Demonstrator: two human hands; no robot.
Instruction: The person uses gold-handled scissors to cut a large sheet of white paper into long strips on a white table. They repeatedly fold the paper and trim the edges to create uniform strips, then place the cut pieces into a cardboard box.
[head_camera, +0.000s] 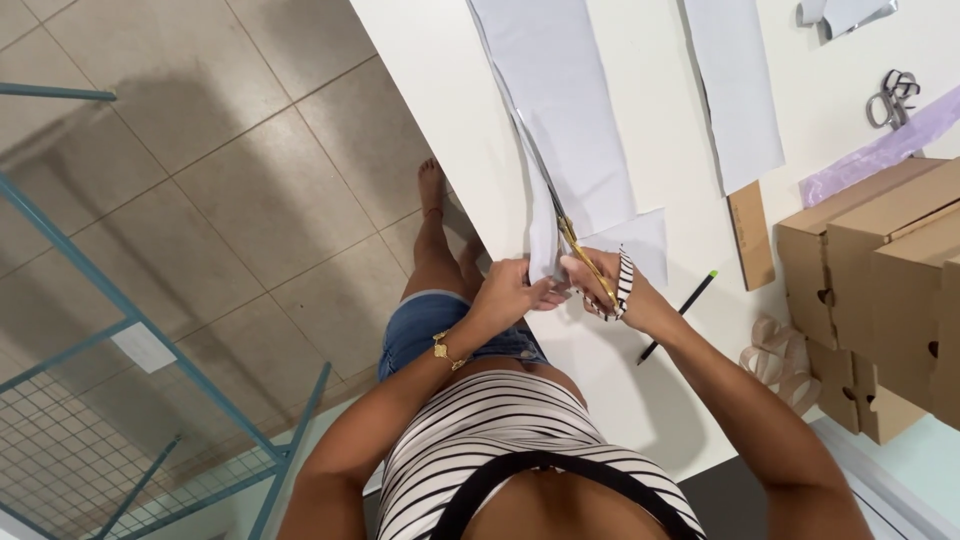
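Scissors (590, 268) in right hand (618, 290) cut sheet (560, 110); left hand (510, 292) grips its edge.

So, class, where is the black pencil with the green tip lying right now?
In the head view, the black pencil lies on the white table, just right of the right hand and left of the cardboard boxes.

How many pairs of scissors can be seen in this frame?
2. One pair of scissors with gold blades is in the right hand, cutting the grey sheet. A second grey pair lies on the table at top right. Others could be hidden behind the boxes.
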